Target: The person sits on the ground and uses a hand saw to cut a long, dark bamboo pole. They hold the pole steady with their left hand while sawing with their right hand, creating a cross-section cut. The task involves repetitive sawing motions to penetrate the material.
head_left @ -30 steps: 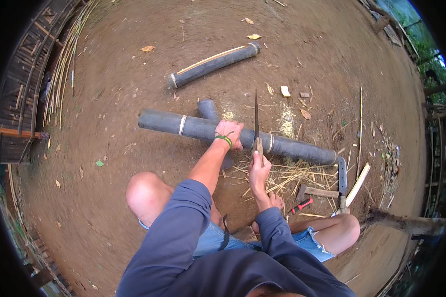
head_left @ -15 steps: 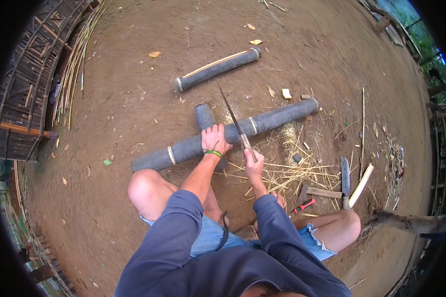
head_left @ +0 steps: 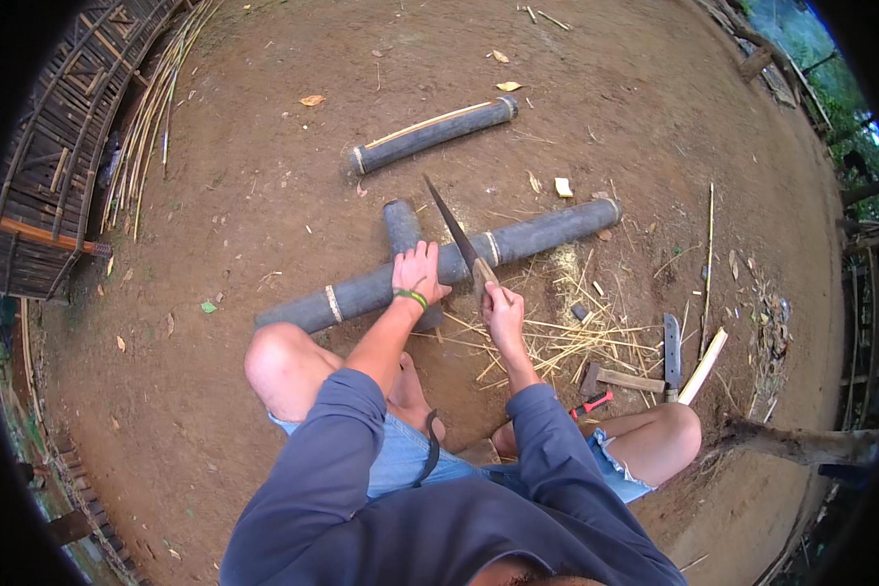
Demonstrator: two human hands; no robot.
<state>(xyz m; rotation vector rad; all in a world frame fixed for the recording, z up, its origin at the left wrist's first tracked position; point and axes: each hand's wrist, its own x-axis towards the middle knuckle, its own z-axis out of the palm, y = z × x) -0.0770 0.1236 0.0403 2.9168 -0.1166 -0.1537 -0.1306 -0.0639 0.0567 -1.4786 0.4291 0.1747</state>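
Note:
A long dark bamboo pole (head_left: 371,290) with pale node rings lies crosswise in front of my legs, resting over a shorter bamboo piece (head_left: 401,227). My left hand (head_left: 419,272) is clamped over the top of the pole, near its middle. Just to the right, my right hand (head_left: 503,311) is closed round the handle of a hand saw (head_left: 450,221). The saw's blade slants across the pole beside a node ring, its tip pointing away from me. Whether its teeth touch the pole cannot be made out.
Farther off lies a bamboo section (head_left: 435,135) with a strip opened along it. Thin bamboo splints (head_left: 586,342) litter the ground at right. Near my right knee are a hammer-like tool (head_left: 627,379), a red-handled tool (head_left: 591,403), a broad knife (head_left: 672,352) and a split bamboo piece (head_left: 703,366).
The saw has turned a little, so that more of its blade's flat side shows. My left hand stays on the pole. The whole view has shifted slightly.

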